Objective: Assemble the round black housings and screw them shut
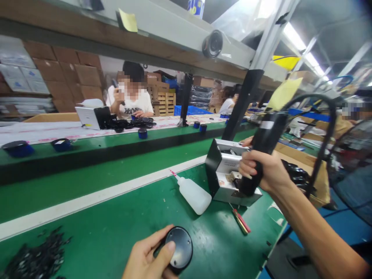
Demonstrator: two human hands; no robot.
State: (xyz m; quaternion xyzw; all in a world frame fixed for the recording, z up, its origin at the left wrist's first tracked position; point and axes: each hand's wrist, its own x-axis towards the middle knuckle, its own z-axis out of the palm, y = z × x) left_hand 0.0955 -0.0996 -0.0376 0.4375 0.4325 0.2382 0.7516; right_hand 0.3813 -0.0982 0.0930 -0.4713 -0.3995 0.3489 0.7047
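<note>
My left hand [148, 257] grips a round black disc [182, 248] at the bottom of the view, with the thumb across its edge. My right hand [263, 170] is wrapped around a black corded electric screwdriver [269, 135], whose tip is hidden inside a silver metal fixture [229, 159] with a black side panel. A white plastic squeeze bottle [194, 195] with a pink-marked nozzle lies on the green bench mat [116, 209] next to the fixture. Below the fixture lies a small red-handled tool [241, 221].
A heap of small black parts [35, 259] lies at the lower left. Beyond the white-edged green belt, blue-and-black round parts [142, 133] stand along a bench. A co-worker [130, 93] sits across it. Another person's hand [247, 141] shows behind the fixture. Cardboard boxes [64, 77] are stacked behind.
</note>
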